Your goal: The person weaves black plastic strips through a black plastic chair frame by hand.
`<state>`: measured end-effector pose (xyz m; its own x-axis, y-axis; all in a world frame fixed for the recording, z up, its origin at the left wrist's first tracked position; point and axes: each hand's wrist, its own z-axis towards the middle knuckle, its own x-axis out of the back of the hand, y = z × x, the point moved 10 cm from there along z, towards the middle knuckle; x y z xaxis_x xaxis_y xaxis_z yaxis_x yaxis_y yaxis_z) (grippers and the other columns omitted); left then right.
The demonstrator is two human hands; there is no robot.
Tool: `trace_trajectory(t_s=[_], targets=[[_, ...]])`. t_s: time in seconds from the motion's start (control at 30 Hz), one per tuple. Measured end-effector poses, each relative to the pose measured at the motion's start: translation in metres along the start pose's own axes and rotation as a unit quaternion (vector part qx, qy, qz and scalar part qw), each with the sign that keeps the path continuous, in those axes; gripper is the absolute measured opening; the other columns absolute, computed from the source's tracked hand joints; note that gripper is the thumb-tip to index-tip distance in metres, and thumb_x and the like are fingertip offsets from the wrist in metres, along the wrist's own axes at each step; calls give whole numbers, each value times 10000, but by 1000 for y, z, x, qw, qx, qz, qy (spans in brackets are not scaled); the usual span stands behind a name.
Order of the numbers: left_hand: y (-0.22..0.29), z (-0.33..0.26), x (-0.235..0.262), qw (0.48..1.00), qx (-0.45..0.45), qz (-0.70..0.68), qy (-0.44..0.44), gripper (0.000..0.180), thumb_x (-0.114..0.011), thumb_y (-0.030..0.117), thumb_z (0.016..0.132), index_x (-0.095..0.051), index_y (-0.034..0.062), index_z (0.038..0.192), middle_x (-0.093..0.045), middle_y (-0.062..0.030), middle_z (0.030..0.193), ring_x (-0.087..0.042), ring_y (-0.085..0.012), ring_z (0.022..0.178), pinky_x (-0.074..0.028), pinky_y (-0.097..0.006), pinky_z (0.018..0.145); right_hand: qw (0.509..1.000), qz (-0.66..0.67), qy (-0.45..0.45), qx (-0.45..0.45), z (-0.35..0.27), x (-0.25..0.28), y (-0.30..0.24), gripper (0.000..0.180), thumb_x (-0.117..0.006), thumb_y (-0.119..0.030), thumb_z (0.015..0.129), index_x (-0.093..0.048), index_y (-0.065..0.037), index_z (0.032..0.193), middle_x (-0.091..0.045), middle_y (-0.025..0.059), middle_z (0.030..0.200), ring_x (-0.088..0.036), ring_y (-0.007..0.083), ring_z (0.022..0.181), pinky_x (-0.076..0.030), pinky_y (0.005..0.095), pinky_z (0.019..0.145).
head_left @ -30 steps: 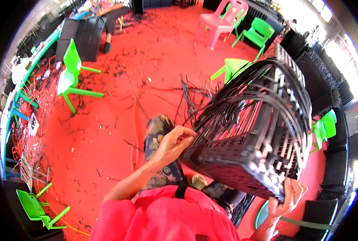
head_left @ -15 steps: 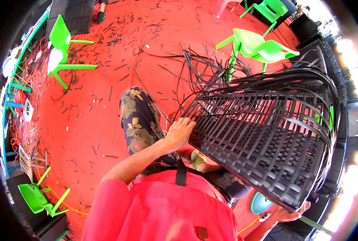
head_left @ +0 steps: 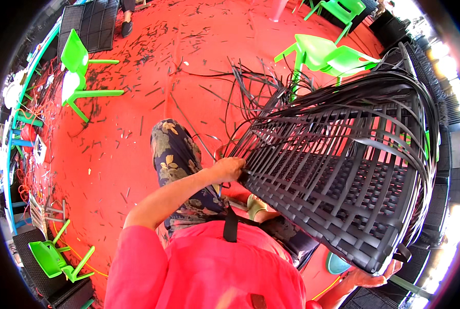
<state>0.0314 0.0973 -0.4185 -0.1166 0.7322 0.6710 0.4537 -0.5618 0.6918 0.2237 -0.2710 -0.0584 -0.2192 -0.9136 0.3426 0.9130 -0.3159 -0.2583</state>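
Note:
A partly woven black rattan frame [head_left: 338, 201] leans across my lap on the right. Its lower part is a tight weave, and long loose black strips [head_left: 343, 98] arch over its upper edge and right side. My left hand [head_left: 230, 170] is closed at the frame's left edge, its fingertips hidden behind the weave. Under the lower right corner, my right hand [head_left: 370, 278] grips the frame from below, with part of the palm hidden. More strips [head_left: 255, 87] trail off onto the red floor beyond the frame.
Cut strip pieces lie scattered over the red floor [head_left: 116, 170]. Green chairs stand at the far left [head_left: 75, 67], lower left [head_left: 49, 257] and beyond the frame [head_left: 312, 51]. A teal round object [head_left: 337, 263] sits beneath the frame. Another person's shoe [head_left: 127, 28] shows at the top.
My left hand's fingers have curled in more tightly at the frame's edge. The frame has shifted slightly, while my right hand stays at its lower corner. The whole view has tilted a little.

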Motion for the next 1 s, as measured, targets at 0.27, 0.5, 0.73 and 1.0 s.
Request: trace_trajectory(t_s=[0.27, 0.5, 0.73, 1.0], targets=[[-3, -17, 22, 996, -4, -82, 27, 165, -521, 105, 759, -532, 13, 896, -599, -182, 749, -601, -372, 718, -480, -439, 642, 996, 3, -9, 92, -1, 2, 2, 694, -219, -532, 908, -574, 40, 1075, -518, 219, 1076, -478, 341, 1052, -354, 487, 907], [-16, 6, 2, 958, -7, 287, 5, 134, -521, 152, 799, -605, 48, 795, -622, -128, 729, -647, -291, 696, -509, -400, 516, 982, 21, 21, 188, 27, -2, -56, 598, -238, -425, 907, -583, 62, 943, -568, 233, 885, -535, 325, 838, -392, 496, 809], [-52, -8, -30, 900, -1, 424, -102, 243, -522, 238, 839, -620, 74, 989, -655, -113, 862, -658, -254, 788, -521, -372, 609, 992, 101, -50, 62, 36, -41, -67, 565, -452, -619, 821, -644, -88, 855, -553, 58, 755, -455, 192, 666, -345, 364, 709], [-118, 13, -67, 888, 111, 432, -110, 210, -512, 193, 830, -584, 104, 1006, -652, -57, 930, -650, -233, 868, -499, -422, 713, 984, 106, -113, 86, 49, -46, -88, 506, -592, -554, 737, -676, -74, 873, -576, 46, 801, -483, 187, 718, -351, 343, 721]])
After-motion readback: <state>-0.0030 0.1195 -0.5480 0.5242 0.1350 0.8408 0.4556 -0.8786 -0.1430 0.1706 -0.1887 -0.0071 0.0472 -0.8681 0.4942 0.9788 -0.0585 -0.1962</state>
